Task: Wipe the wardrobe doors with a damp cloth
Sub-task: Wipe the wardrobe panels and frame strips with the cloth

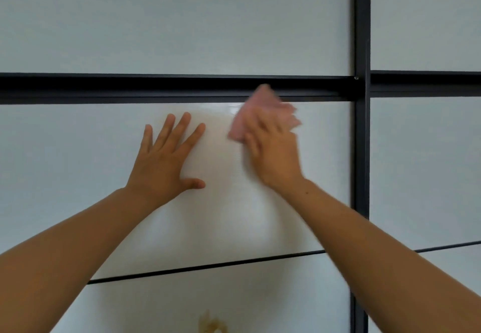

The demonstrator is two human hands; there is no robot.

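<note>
A wardrobe door of frosted white panels in a black frame fills the view. My left hand lies flat on the middle panel, fingers spread, holding nothing. My right hand presses a pink cloth against the same panel, just under the thick black horizontal bar. The cloth's top edge overlaps that bar. Hand and cloth are blurred by motion. A wet sheen shows on the panel just left of the cloth.
A black vertical frame post stands right of my right hand, with a second door beyond it. A thin black strip divides the middle panel from the lower one. A faint yellowish shape shows through the lower panel.
</note>
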